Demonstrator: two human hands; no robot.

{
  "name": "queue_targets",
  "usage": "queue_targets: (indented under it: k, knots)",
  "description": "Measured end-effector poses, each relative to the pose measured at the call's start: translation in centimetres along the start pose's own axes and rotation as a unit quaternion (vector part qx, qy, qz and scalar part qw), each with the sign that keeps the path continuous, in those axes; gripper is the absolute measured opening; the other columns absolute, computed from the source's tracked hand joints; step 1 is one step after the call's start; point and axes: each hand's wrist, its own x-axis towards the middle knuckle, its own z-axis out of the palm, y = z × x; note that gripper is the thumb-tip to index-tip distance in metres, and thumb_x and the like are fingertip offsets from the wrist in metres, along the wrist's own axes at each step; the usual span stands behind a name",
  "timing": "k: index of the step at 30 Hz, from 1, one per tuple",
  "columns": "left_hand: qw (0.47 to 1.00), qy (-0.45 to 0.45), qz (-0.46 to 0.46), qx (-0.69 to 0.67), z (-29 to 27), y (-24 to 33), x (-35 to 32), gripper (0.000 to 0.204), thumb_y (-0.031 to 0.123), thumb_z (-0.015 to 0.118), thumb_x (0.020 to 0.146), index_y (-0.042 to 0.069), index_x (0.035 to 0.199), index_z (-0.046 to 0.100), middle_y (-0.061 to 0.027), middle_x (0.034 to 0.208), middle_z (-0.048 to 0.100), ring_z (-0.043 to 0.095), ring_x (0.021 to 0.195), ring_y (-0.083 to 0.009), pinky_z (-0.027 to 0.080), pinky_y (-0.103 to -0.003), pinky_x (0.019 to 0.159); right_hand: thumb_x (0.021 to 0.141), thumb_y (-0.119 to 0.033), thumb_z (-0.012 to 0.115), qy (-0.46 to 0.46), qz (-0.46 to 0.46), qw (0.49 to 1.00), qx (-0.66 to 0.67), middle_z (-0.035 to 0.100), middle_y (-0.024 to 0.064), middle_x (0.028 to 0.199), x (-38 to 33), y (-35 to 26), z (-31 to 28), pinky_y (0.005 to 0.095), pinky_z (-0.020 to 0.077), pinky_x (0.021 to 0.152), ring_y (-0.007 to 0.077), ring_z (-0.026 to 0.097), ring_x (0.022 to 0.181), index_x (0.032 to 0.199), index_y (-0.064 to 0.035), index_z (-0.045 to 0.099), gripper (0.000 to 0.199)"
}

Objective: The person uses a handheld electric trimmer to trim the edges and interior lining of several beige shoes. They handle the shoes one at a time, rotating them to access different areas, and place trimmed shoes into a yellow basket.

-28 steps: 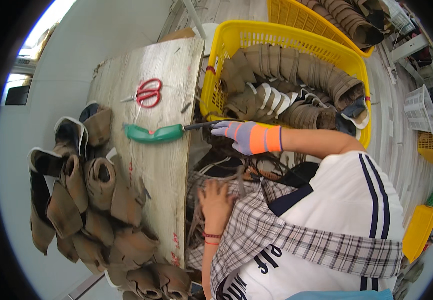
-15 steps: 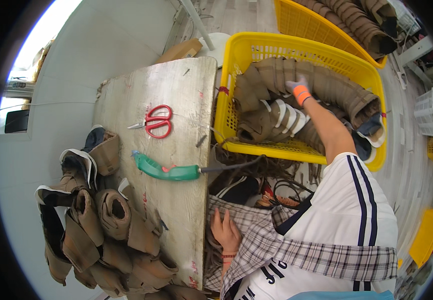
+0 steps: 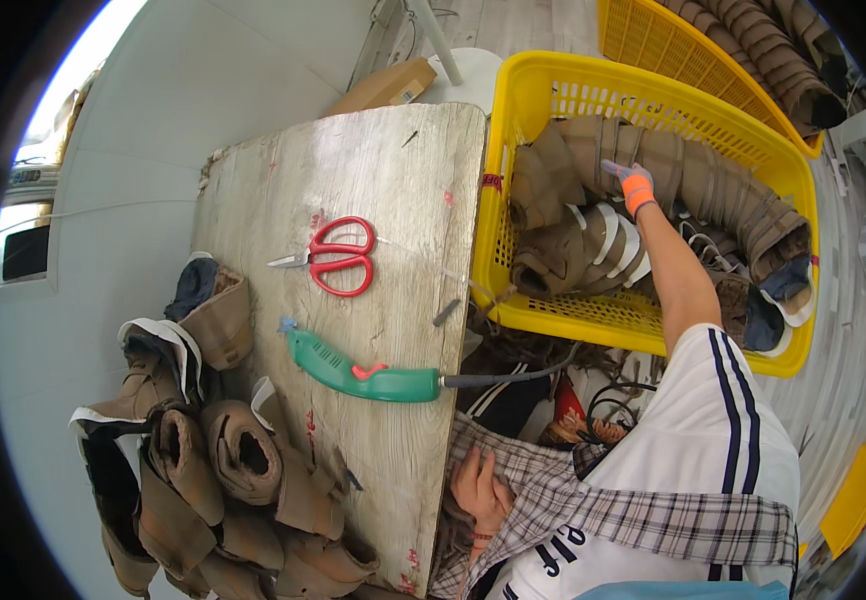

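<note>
My right hand [image 3: 636,183], in a pale glove with an orange cuff, reaches into the yellow basket [image 3: 523,85]. Its fingers are stretched out at a long nested row of brown boot uppers [image 3: 698,170], apparently touching them without gripping. Just nearer in the same basket lie more brown uppers with white edges [image 3: 578,250]. My left hand [image 3: 481,487], bare with a beaded band at the wrist, rests flat on the plaid apron [image 3: 543,470] over my lap, fingers extended and holding nothing.
On the worn wooden table [image 3: 393,160] lie red-handled scissors [image 3: 343,257] and a green corded tool [image 3: 373,377]. Fleece-lined brown uppers [image 3: 243,450] are piled at its left side. Another yellow basket [image 3: 713,70] stands behind, and a cardboard box [image 3: 388,85] beyond the table.
The view has shifted, so table and basket appear farther right. My right hand stays over the row of uppers, its fingers now stretched more to the left. My left hand remains on the apron.
</note>
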Motion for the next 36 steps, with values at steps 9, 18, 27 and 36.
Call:
queue_targets:
  k: [9,18,27,36]
  knots:
    - [0.998,-0.049,0.022,-0.032,-0.5,0.3,0.2,0.033,0.009,0.047,0.080,-0.001,0.108,0.060,-0.0195,0.112,0.056,0.055,0.098,-0.0330,0.042,-0.045,0.087,0.058,-0.046,0.082,-0.024,0.253,0.961,-0.108,0.056,0.0231,0.116,-3.1,-7.1,5.3,0.0375,0.0410,0.091,0.0297,0.052,0.111,0.116,0.0155,0.047,0.091]
    - [0.996,-0.017,-0.076,-0.039,-0.6,2.2,0.1,0.029,0.013,0.048,0.084,0.003,0.108,0.060,-0.0162,0.113,0.056,0.053,0.103,-0.0313,0.037,-0.047,0.094,0.057,-0.028,0.087,-0.236,0.199,0.949,0.061,0.060,0.0196,0.109,-11.8,-3.1,-0.8,0.0329,0.0474,0.084,0.0239,0.056,0.102,0.111,0.0186,0.048,0.081]
    - [0.909,-0.012,-0.233,-0.345,-2.6,4.5,5.8,0.024,0.002,0.049,0.088,-0.003,0.109,0.057,-0.0177,0.109,0.059,0.057,0.100,-0.0289,0.044,-0.034,0.086,0.067,-0.016,0.080,-0.321,0.191,0.925,0.076,0.065,0.0112,0.098,-22.9,-15.9,-5.7,0.0339,0.0522,0.075,0.0201,0.063,0.084,0.102,0.0046,0.063,0.043]
    - [0.937,-0.168,-0.166,-0.259,1.7,6.5,17.4,0.016,0.011,0.047,0.084,-0.002,0.085,0.056,-0.0236,0.088,0.061,0.058,0.083,-0.0415,0.047,-0.045,0.071,0.070,-0.009,0.077,-0.347,0.178,0.915,0.108,0.064,0.0096,0.101,-25.1,-18.8,-6.7,0.0375,0.0527,0.078,0.0233,0.062,0.089,0.114,0.0002,0.056,0.050]
